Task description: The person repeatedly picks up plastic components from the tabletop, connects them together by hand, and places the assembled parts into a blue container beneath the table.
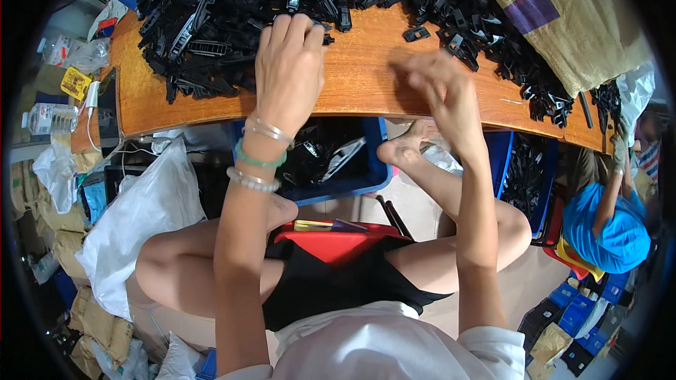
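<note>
my left hand [290, 67] curls at the heaped black parts [218, 10] on the table [359, 95], fingertips hidden, grip unclear; my right hand [449, 91], blurred above bare tabletop, bends loosely, can't tell if holding. looks like picking parts; next calls for a clean pinch.

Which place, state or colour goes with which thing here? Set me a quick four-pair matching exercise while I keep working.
Things:
1. left hand
2. right hand
3. woven sack
4. middle bracelet

Places, states or colours:
A. bears a purple patch
B. green
C. at the left part of the heap of black parts
D. blurred, over bare tabletop

Right pairs: 1-C, 2-D, 3-A, 4-B
</note>
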`<state>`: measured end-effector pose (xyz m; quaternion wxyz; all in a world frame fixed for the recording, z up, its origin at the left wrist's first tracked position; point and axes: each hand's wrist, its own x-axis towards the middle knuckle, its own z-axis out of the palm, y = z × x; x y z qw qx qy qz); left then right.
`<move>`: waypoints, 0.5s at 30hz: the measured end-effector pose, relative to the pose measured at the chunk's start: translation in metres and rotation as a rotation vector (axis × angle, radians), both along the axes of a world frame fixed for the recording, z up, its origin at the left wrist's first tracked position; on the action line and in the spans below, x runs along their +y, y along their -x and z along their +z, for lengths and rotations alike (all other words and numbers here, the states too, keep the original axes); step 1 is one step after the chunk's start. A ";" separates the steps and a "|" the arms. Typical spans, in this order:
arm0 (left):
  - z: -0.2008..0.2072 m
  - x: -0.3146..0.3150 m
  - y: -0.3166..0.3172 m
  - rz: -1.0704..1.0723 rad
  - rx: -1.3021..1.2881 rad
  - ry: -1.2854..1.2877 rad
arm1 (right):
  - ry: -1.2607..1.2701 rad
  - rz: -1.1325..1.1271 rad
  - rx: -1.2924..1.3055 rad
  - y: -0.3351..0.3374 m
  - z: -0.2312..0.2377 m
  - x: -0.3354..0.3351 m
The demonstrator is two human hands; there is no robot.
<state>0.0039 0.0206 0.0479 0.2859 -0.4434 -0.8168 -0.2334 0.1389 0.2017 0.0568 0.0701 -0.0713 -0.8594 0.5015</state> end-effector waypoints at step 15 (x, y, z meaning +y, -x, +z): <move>-0.020 0.010 -0.065 -0.109 -0.311 -0.114 | -0.659 -0.155 0.371 0.043 -0.026 0.025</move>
